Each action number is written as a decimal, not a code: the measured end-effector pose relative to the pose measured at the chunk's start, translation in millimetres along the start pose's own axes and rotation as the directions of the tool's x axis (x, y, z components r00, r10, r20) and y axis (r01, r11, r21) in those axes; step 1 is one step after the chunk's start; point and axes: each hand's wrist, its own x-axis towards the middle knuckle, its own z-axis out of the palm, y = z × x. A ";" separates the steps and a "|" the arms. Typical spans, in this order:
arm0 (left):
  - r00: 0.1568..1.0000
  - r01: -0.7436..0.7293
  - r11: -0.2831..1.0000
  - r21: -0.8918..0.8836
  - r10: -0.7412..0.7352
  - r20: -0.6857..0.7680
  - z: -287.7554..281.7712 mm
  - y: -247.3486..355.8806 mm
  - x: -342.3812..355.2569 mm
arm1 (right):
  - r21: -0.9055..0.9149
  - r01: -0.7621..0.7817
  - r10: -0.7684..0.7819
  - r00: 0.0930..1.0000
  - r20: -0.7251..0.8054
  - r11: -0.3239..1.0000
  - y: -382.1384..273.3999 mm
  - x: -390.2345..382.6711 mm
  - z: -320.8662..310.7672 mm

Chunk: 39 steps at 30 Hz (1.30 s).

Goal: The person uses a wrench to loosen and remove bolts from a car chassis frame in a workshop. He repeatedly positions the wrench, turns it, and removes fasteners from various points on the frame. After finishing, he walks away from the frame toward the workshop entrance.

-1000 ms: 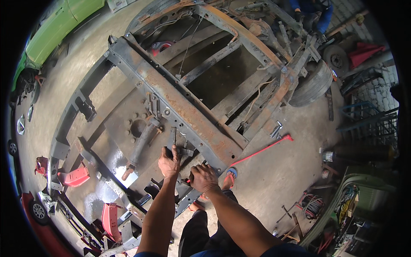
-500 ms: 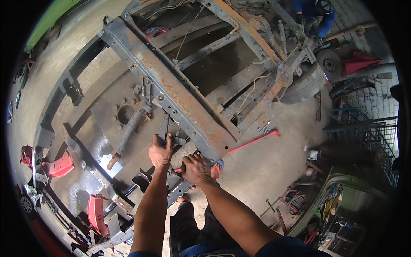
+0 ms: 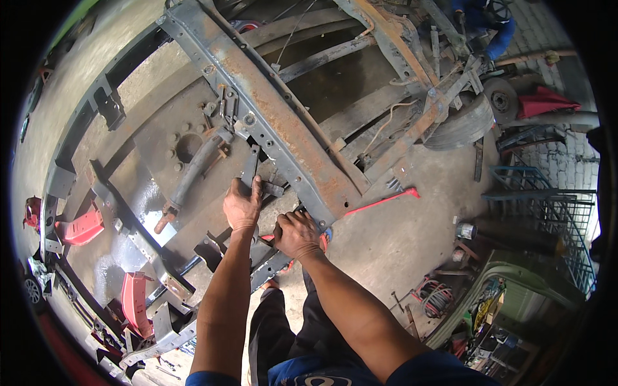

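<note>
A rusty grey vehicle frame rail [image 3: 277, 122] runs diagonally in front of me, from far left to near right. My left hand [image 3: 242, 204] is closed round a dark flat metal bracket [image 3: 250, 168] just left of the rail's near end, with the thumb pointing forward. My right hand [image 3: 298, 233] has its fingers curled at the near end of the rail, beside a narrower grey frame member [image 3: 269, 267]. What lies under its fingers is hidden. A rusty shaft-like metal part [image 3: 193, 170] lies on a plate left of my left hand.
A long red bar [image 3: 383, 201] lies on the floor to the right. Red brackets [image 3: 136, 302] are fixed on frame parts at left. A tyre [image 3: 458, 125], a coiled hose [image 3: 438, 297] and a green panel holding tools [image 3: 531, 283] are at right. Another person in blue [image 3: 499, 32] is at far right.
My view has shifted slightly, so the frame sits a little higher and farther right in the picture. Both hands stay at nearly the same places, their grips much the same.
</note>
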 end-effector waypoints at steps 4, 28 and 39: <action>0.999 -0.034 0.999 0.010 0.034 0.005 -0.9 2.1 0.3 | 0.008 -0.002 0.001 0.999 0.052 1.000 1.3 0.8 0.5; 0.636 0.246 0.944 -0.218 0.013 0.772 -47.4 -121.7 -13.0 | -0.069 -0.009 0.011 1.000 0.029 0.998 2.0 -0.9 3.8; 0.389 0.171 0.981 -0.096 0.022 0.921 -50.9 -107.7 22.1 | -0.024 -0.016 0.017 1.000 0.025 1.000 3.4 -0.3 4.5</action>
